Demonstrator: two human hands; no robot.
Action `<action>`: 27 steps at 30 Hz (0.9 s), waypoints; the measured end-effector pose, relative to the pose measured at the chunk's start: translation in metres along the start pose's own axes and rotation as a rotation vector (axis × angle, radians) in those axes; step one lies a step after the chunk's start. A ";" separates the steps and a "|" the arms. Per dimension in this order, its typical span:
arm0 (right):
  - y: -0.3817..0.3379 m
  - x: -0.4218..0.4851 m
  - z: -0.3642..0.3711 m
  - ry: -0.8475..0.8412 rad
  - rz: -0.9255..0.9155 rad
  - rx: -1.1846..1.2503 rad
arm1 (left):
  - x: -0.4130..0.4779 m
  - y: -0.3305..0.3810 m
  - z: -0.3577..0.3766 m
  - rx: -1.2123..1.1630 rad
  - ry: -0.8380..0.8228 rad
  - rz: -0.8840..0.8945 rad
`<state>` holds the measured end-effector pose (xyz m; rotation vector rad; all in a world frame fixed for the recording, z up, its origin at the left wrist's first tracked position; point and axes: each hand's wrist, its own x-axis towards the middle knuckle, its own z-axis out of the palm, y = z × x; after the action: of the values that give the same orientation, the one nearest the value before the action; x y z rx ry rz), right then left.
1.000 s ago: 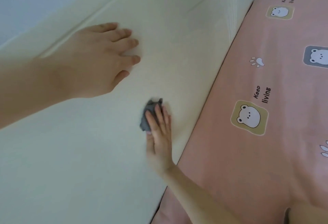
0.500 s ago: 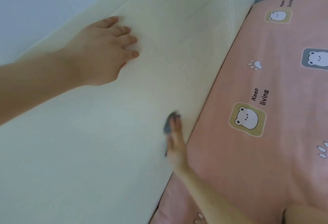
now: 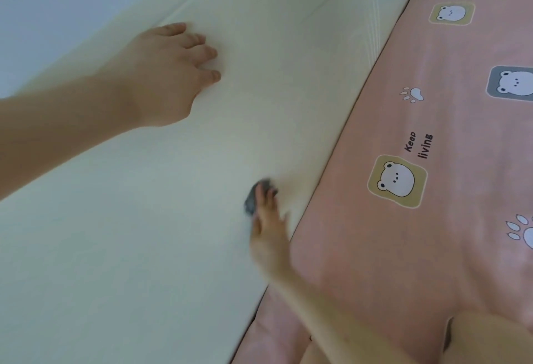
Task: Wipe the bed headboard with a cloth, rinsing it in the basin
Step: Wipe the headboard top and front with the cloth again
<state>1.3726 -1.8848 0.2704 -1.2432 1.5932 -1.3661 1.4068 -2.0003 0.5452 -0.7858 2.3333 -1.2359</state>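
Note:
The cream padded headboard (image 3: 144,234) fills the left and middle of the view. My left hand (image 3: 170,75) rests flat on its upper part, fingers spread. Lower down, close to where the headboard meets the mattress, my right hand (image 3: 268,228) presses a small grey cloth (image 3: 252,199) against the headboard with straight fingers. The hand is blurred with motion and covers most of the cloth. No basin is in view.
A pink bed sheet (image 3: 432,248) printed with bears and paw marks covers the mattress on the right. A pale wall (image 3: 57,3) runs behind the headboard's top edge. My knee (image 3: 490,337) shows at the bottom right.
My right hand slid the cloth down and right toward the mattress, then back a little to the left. My left hand has stayed flat on the upper headboard.

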 end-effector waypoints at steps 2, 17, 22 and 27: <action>0.009 0.061 -0.026 -0.044 0.177 -0.089 | -0.002 0.003 -0.003 0.024 -0.042 -0.013; -0.006 0.019 -0.016 -0.023 0.170 -0.210 | -0.007 0.009 -0.012 0.134 -0.120 -0.010; 0.008 -0.003 -0.021 -0.090 0.037 -0.393 | -0.001 0.011 -0.006 0.042 0.002 -0.006; 0.009 0.006 -0.014 -0.052 0.048 -0.294 | -0.006 0.009 0.002 -0.041 0.101 0.014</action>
<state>1.3556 -1.8861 0.2648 -1.3882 1.8220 -1.0881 1.4100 -1.9933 0.5366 -0.7346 2.4474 -1.2533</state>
